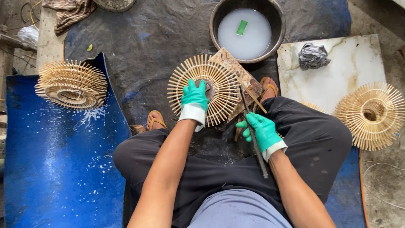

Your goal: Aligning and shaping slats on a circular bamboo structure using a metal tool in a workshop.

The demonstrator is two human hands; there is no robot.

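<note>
- On a dark tarpaulin (pixel 160 42) over the ground, a seated person works.
- The right hand (pixel 262 130) grips a thin dark rod (pixel 255 141).
- The left hand (pixel 194 95) presses the round bamboo-stick frame (pixel 202 89), fingers spread, on a wooden board (pixel 240 74).
- Beyond stands a basin (pixel 247 29) of milky liquid.

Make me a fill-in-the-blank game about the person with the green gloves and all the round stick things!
1. The left hand presses on the round bamboo piece, and both hands wear ____ gloves.
2. The right hand holds a thin dark ____.
3. The basin holds ____ liquid with a small green piece floating in it.
4. A crumpled grey cloth lies on the ____ slab.

Missing words: green; rod; white; marble
</note>
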